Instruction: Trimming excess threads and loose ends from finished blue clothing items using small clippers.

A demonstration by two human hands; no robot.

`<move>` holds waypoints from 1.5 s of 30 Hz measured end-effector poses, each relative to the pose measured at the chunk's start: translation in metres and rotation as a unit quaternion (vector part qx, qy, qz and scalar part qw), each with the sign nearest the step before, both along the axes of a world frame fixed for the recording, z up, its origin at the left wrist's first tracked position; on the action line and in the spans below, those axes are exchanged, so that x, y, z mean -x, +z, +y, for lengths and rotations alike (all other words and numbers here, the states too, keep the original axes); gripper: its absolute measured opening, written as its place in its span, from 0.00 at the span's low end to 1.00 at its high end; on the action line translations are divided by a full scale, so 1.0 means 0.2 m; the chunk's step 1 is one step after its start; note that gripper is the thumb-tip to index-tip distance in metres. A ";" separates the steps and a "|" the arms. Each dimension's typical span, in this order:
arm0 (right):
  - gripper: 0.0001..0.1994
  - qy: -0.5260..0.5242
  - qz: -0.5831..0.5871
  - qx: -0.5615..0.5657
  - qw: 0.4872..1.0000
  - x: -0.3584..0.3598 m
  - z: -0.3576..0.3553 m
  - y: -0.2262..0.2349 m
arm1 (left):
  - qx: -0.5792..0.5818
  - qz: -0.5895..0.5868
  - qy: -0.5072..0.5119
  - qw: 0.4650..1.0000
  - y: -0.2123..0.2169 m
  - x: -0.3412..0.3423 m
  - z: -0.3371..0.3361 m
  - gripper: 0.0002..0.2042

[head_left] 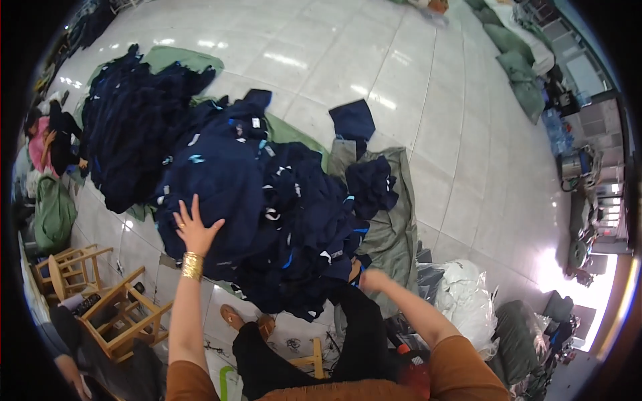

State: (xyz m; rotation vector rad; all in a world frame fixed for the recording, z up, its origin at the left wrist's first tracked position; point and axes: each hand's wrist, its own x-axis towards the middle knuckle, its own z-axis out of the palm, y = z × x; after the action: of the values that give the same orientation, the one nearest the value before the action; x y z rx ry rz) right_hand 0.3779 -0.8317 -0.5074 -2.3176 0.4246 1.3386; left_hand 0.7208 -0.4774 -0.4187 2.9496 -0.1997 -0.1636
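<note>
Left hand, fingers spread, lies flat on the navy pile. Right hand grips its near edge; closure unclear. Cloth looks soft, light: gather an edge.

A heap of dark navy garments fills the floor straight ahead, blocking any low reach forward. A second navy pile lies just beside it on the left. Wooden chairs crowd the near left, and stuffed sacks the near right. Beyond the heaps, the white tiled floor lies open.
</note>
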 end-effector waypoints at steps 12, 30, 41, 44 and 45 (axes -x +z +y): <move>0.24 -0.515 -0.365 0.035 0.775 -1.07 -1.25 -1.52 | -0.258 -0.112 -0.063 0.957 -0.69 -0.09 -0.01 0.42; 0.21 -0.765 -0.346 -0.335 0.428 -1.58 -1.43 -1.96 | -0.288 -0.178 -0.177 0.924 -0.85 -0.14 0.25 0.36; 0.20 -0.569 -0.382 -0.672 0.282 -1.29 -1.20 -0.35 | -0.339 -0.095 -0.057 0.934 -0.74 -0.09 -0.07 0.39; 0.21 -0.545 -0.384 -0.683 0.299 -1.14 -0.96 0.10 | -0.316 -0.060 -0.048 0.946 -0.63 -0.08 -0.14 0.41; 0.22 -0.531 -0.375 -0.691 0.317 -1.08 -0.85 0.23 | -0.299 -0.056 -0.050 0.951 -0.61 -0.08 -0.13 0.41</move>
State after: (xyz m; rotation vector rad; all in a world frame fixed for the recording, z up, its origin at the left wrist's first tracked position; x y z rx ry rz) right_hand 0.5943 -1.0022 -0.4615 -0.4384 0.1598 -0.3408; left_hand 0.7370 -0.5043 -0.5402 3.5602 -0.3732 -0.0766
